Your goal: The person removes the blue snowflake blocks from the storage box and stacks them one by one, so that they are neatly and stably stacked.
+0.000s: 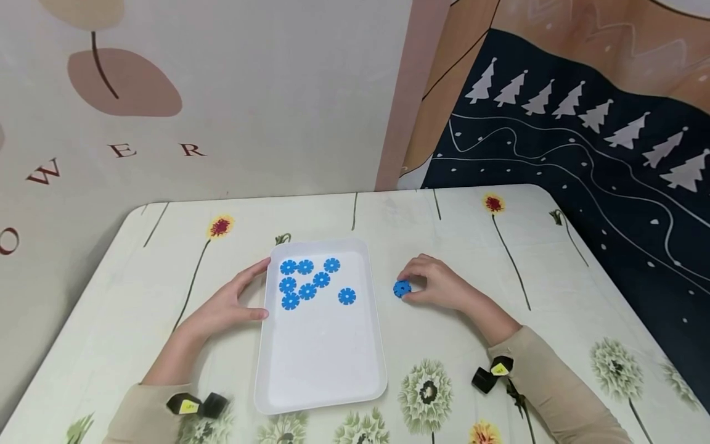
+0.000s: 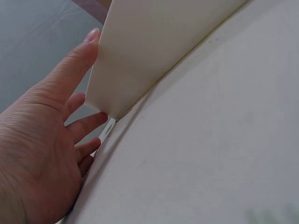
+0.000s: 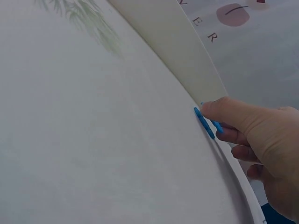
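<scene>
My right hand (image 1: 440,283) pinches blue notched discs (image 1: 402,288) between thumb and fingers, just over the table to the right of the tray. Two blue edges, a near disc (image 3: 204,123) and one behind it, show at the fingertips in the right wrist view. At the tray's left side, my left hand (image 1: 225,308) touches the rim with thumb and fingers spread apart. The white tray (image 1: 322,364) lies flat and holds several more blue snowflake-shaped discs (image 1: 307,291), mostly grouped in its upper left. One disc (image 1: 347,296) sits apart towards the tray's right side.
A flower-patterned cloth covers the table (image 1: 460,382). Behind it rises a pale wall (image 1: 277,105) with printed letters, and to the right a dark panel (image 1: 554,148) with white trees. Each sleeve carries a small black wrist device (image 1: 492,374).
</scene>
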Demonstrator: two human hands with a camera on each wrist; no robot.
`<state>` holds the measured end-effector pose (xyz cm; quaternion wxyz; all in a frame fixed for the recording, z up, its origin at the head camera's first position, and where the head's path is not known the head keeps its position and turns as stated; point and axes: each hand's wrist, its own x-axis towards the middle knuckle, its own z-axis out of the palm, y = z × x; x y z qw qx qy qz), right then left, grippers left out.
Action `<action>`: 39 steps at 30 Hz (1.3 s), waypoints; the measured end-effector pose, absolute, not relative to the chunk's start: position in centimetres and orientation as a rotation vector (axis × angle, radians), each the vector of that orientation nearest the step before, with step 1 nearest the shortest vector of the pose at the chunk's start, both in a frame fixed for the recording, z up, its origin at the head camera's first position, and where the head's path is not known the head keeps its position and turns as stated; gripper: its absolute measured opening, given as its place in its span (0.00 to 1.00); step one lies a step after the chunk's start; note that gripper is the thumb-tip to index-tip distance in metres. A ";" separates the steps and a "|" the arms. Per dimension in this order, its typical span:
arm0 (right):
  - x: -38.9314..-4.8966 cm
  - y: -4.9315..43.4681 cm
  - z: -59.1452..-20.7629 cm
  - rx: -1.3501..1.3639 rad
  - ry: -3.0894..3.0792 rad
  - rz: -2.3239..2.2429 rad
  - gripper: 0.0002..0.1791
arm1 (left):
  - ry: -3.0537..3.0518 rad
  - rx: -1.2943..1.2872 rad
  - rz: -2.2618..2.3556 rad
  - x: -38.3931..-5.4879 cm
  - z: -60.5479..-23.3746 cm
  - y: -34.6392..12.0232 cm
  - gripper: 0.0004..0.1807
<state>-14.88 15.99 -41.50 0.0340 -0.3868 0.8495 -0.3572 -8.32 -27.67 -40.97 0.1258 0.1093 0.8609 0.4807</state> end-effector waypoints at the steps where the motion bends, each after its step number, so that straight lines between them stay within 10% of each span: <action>1: -14.9 16.0 -41.5 -1.192 2.617 -1.099 0.16 | 2.507 0.316 1.401 -8.3 -41.0 -27.7 0.55; 39: -14.9 15.7 -41.6 -1.096 2.612 -1.030 0.15 | 2.525 0.320 1.377 -8.3 -40.9 -27.6 0.54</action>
